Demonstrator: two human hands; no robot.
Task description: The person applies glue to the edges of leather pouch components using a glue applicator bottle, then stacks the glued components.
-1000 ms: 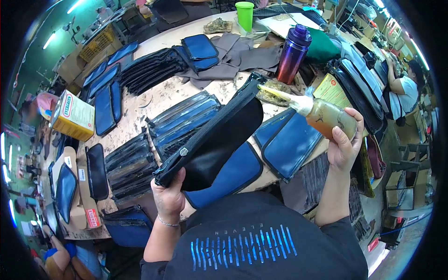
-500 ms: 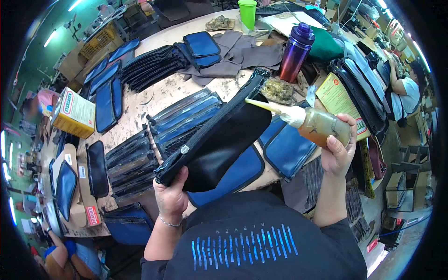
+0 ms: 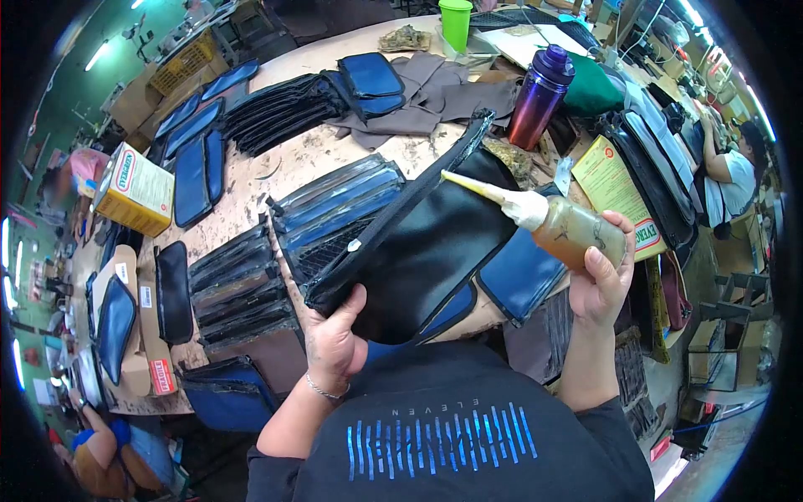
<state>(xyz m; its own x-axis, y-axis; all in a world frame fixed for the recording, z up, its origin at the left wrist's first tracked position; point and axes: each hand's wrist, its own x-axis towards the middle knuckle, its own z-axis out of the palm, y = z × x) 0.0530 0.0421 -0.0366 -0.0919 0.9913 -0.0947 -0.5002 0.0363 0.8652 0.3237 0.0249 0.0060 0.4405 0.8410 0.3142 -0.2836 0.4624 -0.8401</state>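
Observation:
My left hand (image 3: 336,339) grips a black zippered pouch (image 3: 431,255) by its lower left corner, the thumb on its smooth face. The pouch is held up at a slant above the table, its dark zipper edge (image 3: 389,213) running up to the far right. Fingers of my right hand (image 3: 604,280) are wrapped round a squeeze bottle (image 3: 579,233) of amber liquid, tipped sideways. Its narrow yellowish nozzle (image 3: 470,184) points left, the tip right at the pouch near the zipper edge. Beneath the pouch lie blue panels (image 3: 523,276) with black borders.
Stacked black-and-blue strips (image 3: 234,289) lie at the left of the worktable (image 3: 259,188). A yellow-and-white can (image 3: 135,191) stands beyond them. A purple-red bottle (image 3: 539,96), a green cup (image 3: 454,25) and grey cloth pieces (image 3: 418,96) are at the back. Another person (image 3: 732,171) sits at the right.
The pouch has turned and shifted, showing more of its broad black face. My left hand has moved right with it. The squeeze bottle stays nearly in place, nozzle still at the pouch.

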